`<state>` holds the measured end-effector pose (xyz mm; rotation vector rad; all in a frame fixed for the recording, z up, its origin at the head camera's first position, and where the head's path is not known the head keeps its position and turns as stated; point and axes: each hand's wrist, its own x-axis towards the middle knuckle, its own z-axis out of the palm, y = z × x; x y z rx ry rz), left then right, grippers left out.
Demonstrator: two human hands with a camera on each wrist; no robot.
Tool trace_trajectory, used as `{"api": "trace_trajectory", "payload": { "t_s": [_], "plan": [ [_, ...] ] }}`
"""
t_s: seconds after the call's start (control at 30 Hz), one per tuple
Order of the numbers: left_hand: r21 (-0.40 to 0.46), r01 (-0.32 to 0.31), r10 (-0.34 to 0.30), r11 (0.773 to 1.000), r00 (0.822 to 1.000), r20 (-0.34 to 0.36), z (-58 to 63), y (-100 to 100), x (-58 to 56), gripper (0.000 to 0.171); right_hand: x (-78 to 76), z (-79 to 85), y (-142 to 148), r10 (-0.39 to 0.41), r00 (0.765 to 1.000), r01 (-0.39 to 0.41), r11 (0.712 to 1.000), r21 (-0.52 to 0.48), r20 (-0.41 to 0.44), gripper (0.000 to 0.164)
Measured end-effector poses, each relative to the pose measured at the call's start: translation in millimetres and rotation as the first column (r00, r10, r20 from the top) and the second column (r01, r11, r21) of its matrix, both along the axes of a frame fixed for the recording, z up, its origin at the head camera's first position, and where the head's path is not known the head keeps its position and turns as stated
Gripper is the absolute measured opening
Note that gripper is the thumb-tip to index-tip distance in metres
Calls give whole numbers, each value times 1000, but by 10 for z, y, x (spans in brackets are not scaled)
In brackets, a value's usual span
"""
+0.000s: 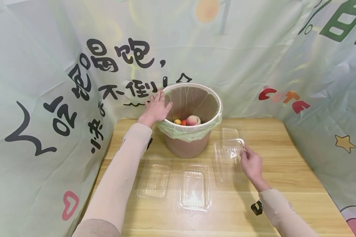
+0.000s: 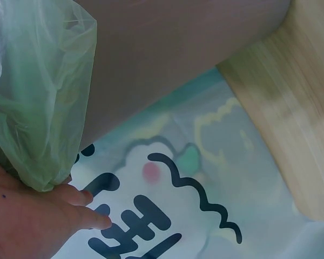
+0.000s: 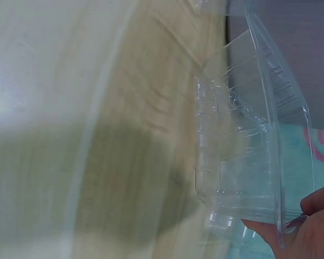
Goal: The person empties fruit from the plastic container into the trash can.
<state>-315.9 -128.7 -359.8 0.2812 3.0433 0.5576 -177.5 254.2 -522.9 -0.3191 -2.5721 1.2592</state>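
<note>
My left hand (image 1: 155, 108) rests with its fingers extended on the left side of the white rim of a brownish-pink trash bin (image 1: 187, 147). A pale green plastic bag (image 1: 190, 133) lines the bin and folds over its rim; the left wrist view shows the bag (image 2: 48, 108) beside that hand. Inside lie a peach (image 1: 192, 120), a red fruit (image 1: 184, 122) and a small yellow-orange fruit (image 1: 177, 121). Right of the bin, my right hand (image 1: 252, 164) pinches the edge of a clear plastic container (image 1: 228, 153). That container (image 3: 245, 162) stands tilted in the right wrist view.
Two more clear containers, one at left (image 1: 155, 181) and one in the middle (image 1: 193, 187), lie on the wooden table (image 1: 272, 148) before the bin. Printed cloth (image 1: 240, 65) hangs behind the table and on both sides.
</note>
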Motion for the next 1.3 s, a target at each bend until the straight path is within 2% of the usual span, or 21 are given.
{"api": "trace_trajectory", "payload": {
  "t_s": [0.43, 0.7, 0.8, 1.3],
  "plan": [
    [1, 3, -3, 1000, 1000, 3, -5, 3, -7, 81, 80, -223, 10, 39, 993, -42, 999, 27, 115, 45],
    [10, 3, -3, 1000, 1000, -5, -22, 2, -13, 81, 99, -227, 9, 50, 983, -58, 998, 39, 175, 45],
    [11, -1, 1, 1000, 1000, -11, -23, -2, -18, 81, 83, -237, 15, 41, 984, -53, 996, 69, 174, 43],
    [7, -1, 1, 1000, 1000, -4, -19, -5, -19, 81, 59, -323, 58, 22, 982, -32, 998, 55, 187, 41]
  ]
}}
